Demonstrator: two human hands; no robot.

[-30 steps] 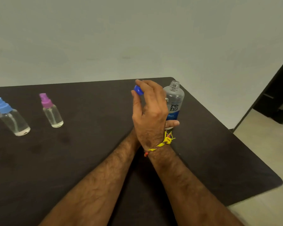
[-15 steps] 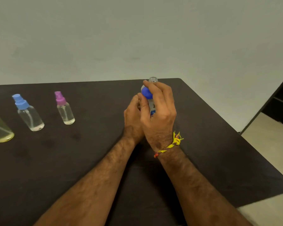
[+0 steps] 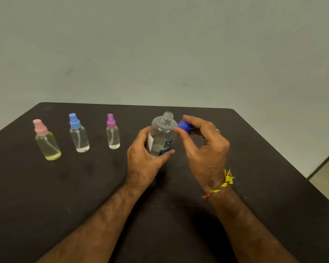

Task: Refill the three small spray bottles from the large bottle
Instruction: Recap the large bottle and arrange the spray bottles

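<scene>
At frame centre, the left hand (image 3: 144, 158) wraps the large bottle (image 3: 162, 135), which is open-necked, upright, likely light, smooth and squeezable; mid-body is best. Just right, the right hand (image 3: 205, 147) pinches the blue cap (image 3: 184, 125). Three capped spray bottles (image 3: 79, 133) stand farther left.

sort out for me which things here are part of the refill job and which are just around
Part of the job:
large bottle, open, held by left hand
blue cap, pinched by right hand
pink-topped spray bottle
blue-topped spray bottle
purple-topped spray bottle

Just around:
dark table
yellow wrist thread
wall
</scene>
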